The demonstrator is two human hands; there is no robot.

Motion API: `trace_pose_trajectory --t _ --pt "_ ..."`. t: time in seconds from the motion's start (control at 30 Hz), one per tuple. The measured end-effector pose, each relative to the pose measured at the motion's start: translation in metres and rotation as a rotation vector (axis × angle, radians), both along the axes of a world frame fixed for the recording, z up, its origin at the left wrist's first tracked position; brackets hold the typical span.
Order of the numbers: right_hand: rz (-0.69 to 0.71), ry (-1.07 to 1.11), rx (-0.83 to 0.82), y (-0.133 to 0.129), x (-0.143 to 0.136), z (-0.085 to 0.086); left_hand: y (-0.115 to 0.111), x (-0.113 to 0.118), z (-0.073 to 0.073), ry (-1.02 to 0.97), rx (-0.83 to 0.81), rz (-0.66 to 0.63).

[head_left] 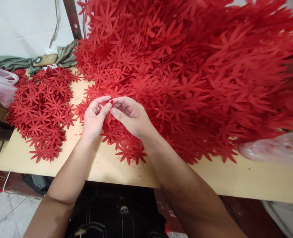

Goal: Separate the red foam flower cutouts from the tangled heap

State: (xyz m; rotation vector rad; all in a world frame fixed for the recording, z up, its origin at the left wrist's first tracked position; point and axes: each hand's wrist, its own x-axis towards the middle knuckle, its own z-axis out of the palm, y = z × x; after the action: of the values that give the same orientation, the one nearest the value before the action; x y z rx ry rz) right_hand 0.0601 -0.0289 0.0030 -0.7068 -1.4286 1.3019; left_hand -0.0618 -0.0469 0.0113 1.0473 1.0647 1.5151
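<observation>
My left hand (pixel 95 114) and my right hand (pixel 131 115) meet over the table, fingertips together. Between them is a small red piece (pixel 111 101), mostly hidden by the fingers; it looks like the cut-out pieces around it. The left thumb and forefinger pinch it, and the right fingertips close in on it from the other side. Just beyond and to the right rises a large heap of red flower-shaped pieces (pixel 161 82) with long narrow petals. A smaller pile of red flower-shaped pieces (pixel 47 105) lies to the left of my hands.
The pale wooden table (pixel 106 168) has red crumbs on it. A clear plastic bag (pixel 275 147) lies at the right edge, a white plastic bag (pixel 1 84) at the left. Behind are a green cloth (pixel 67 54), a phone-like tan object (pixel 45 60) and a metal upright (pixel 72 19).
</observation>
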Motion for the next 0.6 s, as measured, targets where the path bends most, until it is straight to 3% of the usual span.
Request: trace_pose_trajectory --t 0.27,0.5,0.57,0.6 --pt "-0.283 -0.004 0.084 0.012 0.009 -0.006 0.003 -0.005 -0.004 0.011 0.064 -0.053" --pt "-0.751 -0.386 0.342 0.014 0.034 0.006 0.003 0.0 -0.002 0.064 0.112 -0.026" --pt "-0.763 -0.441 0.383 0.009 0.036 0.011 0.001 0.005 -0.002 0.078 0.088 -0.009" --pt "-0.697 -0.433 0.384 0.005 0.035 0.013 -0.001 0.007 -0.003 0.076 0.069 -0.004"
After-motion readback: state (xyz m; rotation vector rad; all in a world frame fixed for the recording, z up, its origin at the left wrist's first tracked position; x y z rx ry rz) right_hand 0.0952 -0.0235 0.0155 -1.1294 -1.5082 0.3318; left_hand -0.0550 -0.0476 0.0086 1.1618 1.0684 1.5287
